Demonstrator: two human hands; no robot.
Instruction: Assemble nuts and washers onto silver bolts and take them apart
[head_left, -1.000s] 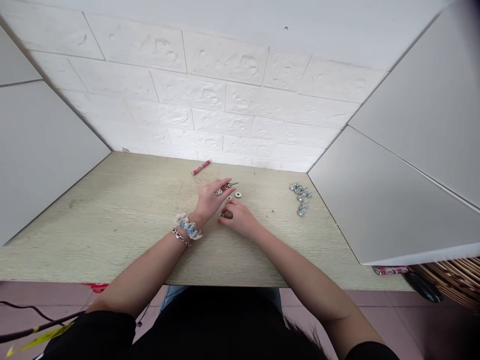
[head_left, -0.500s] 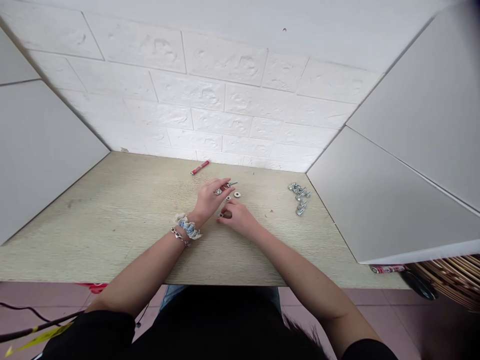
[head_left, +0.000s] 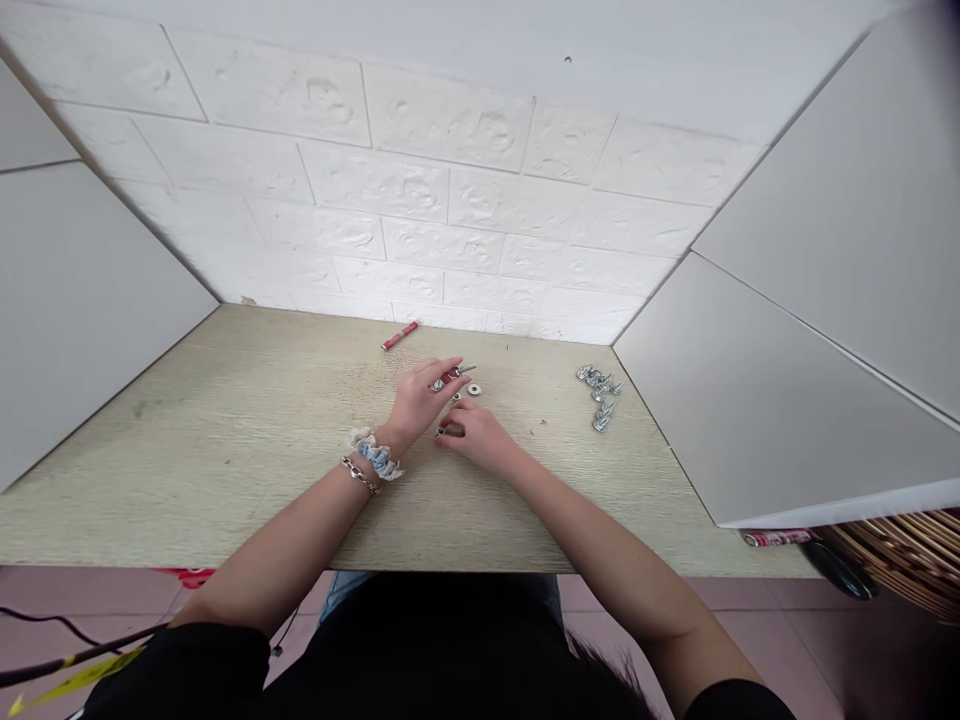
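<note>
My left hand (head_left: 424, 393), with a scrunchie and a chain bracelet at the wrist, pinches a metal bolt (head_left: 466, 368) whose shank points right. Just below it, my right hand (head_left: 476, 435) is closed on a small metal nut (head_left: 441, 431) close to the tabletop. A round metal washer (head_left: 475, 390) lies flat between the two hands, to the right of the left fingertips. Another small metal piece (head_left: 456, 397) shows between the hands, partly hidden by the fingers. Some metal hardware (head_left: 438, 384) also shows under the left fingers; its kind is hard to make out.
A pile of bolts with washers (head_left: 598, 382) lies at the right of the wooden table (head_left: 247, 440). A red marker (head_left: 400, 335) lies near the brick-patterned wall (head_left: 450, 230). White panels (head_left: 810, 360) stand at both sides. A wicker item (head_left: 900, 560) is at the lower right.
Almost nothing differs. Both hands stay in place, with only a very slight shift of the fingers; the bolt and the nut are still held.
</note>
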